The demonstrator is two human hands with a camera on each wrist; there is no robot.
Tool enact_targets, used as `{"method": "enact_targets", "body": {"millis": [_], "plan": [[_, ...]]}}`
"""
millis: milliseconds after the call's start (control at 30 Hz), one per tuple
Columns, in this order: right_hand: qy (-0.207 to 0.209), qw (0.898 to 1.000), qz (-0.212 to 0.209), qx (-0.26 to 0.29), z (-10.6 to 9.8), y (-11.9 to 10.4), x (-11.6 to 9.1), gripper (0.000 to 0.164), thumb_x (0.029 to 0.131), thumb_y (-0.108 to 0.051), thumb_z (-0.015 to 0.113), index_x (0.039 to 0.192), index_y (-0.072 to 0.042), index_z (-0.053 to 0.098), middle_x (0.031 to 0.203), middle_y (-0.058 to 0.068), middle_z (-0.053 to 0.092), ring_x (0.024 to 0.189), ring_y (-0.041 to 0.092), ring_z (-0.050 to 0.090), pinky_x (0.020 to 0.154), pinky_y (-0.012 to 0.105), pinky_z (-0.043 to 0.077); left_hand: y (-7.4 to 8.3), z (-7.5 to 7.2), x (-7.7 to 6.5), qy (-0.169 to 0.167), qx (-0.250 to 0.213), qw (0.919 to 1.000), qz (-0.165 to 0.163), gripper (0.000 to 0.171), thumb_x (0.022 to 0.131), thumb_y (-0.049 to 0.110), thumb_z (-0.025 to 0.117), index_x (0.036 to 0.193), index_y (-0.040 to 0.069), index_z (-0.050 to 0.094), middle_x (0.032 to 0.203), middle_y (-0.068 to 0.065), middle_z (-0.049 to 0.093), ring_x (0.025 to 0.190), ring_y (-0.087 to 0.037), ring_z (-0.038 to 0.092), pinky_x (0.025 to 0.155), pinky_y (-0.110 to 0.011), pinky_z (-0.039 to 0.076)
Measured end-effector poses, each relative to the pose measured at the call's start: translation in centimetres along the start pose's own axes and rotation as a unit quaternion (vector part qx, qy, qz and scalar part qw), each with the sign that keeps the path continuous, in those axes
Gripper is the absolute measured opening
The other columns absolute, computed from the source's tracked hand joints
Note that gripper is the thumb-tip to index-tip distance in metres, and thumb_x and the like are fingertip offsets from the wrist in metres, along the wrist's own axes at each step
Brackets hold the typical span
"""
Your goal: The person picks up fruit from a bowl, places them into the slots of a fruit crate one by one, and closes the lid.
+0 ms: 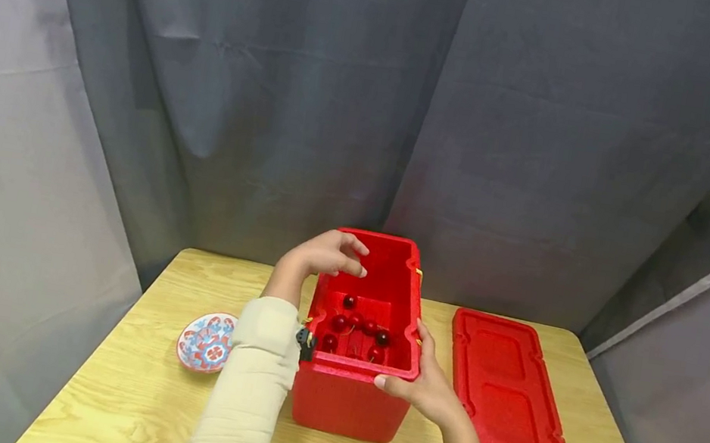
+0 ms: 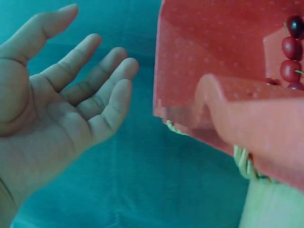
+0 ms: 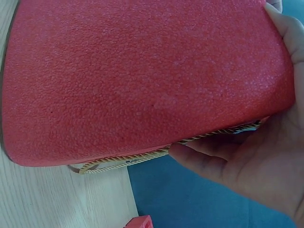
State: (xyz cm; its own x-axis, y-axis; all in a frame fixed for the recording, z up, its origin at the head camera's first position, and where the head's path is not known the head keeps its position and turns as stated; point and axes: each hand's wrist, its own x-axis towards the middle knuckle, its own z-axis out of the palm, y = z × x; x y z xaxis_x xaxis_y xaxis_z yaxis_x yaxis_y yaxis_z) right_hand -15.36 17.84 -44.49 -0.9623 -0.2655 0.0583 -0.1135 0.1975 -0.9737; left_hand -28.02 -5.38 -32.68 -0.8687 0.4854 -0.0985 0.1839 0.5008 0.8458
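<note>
A deep red foam box point(image 1: 348, 404) without its lid stands on the table, with several dark red cherries point(image 1: 340, 322) on its floor. Over the box's far left rim hovers my left hand point(image 1: 326, 252), fingers loosely bent. In the left wrist view nothing lies in that hand point(image 2: 61, 99), and it is apart from the box wall point(image 2: 190, 38). My right hand point(image 1: 433, 390) grips the box's near right corner, thumb on the front rim. Close to the fingers of that hand point(image 3: 266, 161), a twisted yellow cord point(image 3: 123, 159) runs along the box's side.
A red foam lid point(image 1: 504, 397) lies flat on the table point(image 1: 115, 400) to the right of the box. To the left sits a small plate point(image 1: 207, 341) with a red and blue pattern. Grey curtains point(image 1: 319, 94) hang behind the table.
</note>
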Motion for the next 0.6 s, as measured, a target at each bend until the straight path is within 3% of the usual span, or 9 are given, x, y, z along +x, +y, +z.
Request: {"method": "enact_targets", "body": {"millis": [300,600], "plan": [[-0.001,1.0,0.013,-0.007,-0.1,-1.2,0.6,0.108,0.07,-0.015,0.079,0.147,-0.011,0.004,0.133,0.019,0.039,0.114,0.037,0.046,0.082,0.042,0.049,0.4,1.3,-3.4,0.064,0.049,0.9956,0.049,0.035,0.08,0.015,0.07,0.112,0.008,0.06,0.102,-0.004,0.061,0.093,-0.019,0.057,0.076,-0.031,0.049],[0.029,0.999,0.001,-0.03,0.1,-0.1,-0.1,0.109,0.069,-0.024,0.082,0.149,-0.02,0.009,0.136,0.013,0.039,0.113,0.031,0.048,0.08,0.038,0.05,-0.5,3.7,-6.6,0.094,0.027,0.9913,0.088,0.034,0.08,0.011,0.069,0.113,0.009,0.061,0.105,-0.004,0.06,0.093,-0.023,0.059,0.076,-0.032,0.049]]}}
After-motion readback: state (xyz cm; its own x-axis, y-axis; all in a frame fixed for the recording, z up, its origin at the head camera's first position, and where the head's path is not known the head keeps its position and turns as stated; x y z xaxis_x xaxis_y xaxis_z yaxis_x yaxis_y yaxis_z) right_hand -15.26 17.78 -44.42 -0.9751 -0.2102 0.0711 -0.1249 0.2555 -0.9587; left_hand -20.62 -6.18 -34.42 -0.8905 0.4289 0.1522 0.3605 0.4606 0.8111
